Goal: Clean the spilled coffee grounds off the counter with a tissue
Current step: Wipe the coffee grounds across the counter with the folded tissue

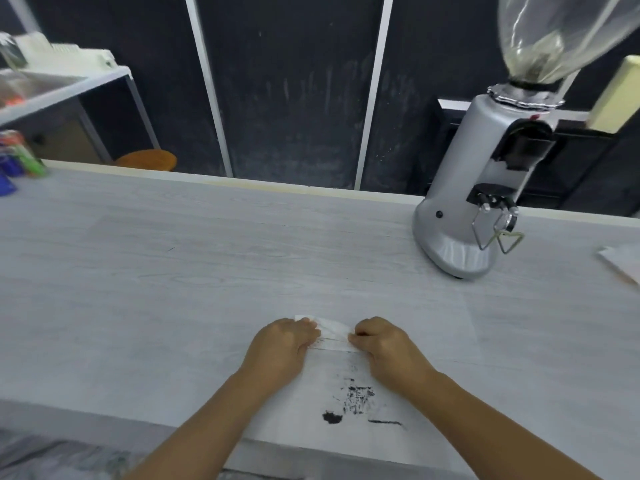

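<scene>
A folded white tissue (331, 334) lies flat on the pale wood-grain counter (173, 271), near its front middle. My left hand (282, 341) presses and pinches its left end, and my right hand (381, 341) pinches its right end. Dark coffee grounds (356, 398) are smeared on the counter just in front of the tissue, between my forearms, with a small black clump (331, 417) and a thin streak (384, 422) closer to the front edge. Thin dark lines of grounds show along the tissue's near edge.
A silver coffee grinder (474, 188) with a clear hopper stands at the back right. White paper (623, 261) lies at the far right edge. Colourful packets (17, 157) sit at the far left. Behind the counter are a dark wall, a metal shelf (62, 88) and an orange stool (145, 159).
</scene>
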